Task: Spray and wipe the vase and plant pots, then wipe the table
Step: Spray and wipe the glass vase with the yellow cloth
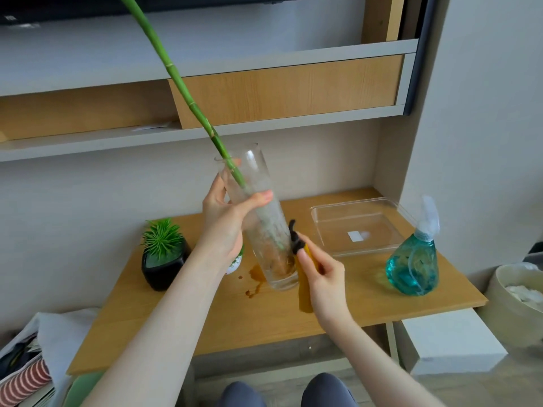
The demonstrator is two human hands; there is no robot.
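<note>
A tall glass vase (258, 218), tilted and holding a green stalk (188, 98), is gripped near its upper half by the left hand (226, 221). A yellow cloth (305, 286) is pinched by the right hand (323, 277) against the vase's base, over the wooden table (338, 304). A brown spill (254, 282), a black plant pot (163, 265) and a blue spray bottle (414, 259) rest on the table.

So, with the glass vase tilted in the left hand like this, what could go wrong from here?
1. The left hand grips the glass vase tilted, its base apparently just off the table; wet glass could slip and break.
2. The long bamboo stem leans far out, so it may lever the vase sideways or strike the shelf.
3. The brown spill lies by the base; the yellow cloth in the right hand could smear it.
</note>
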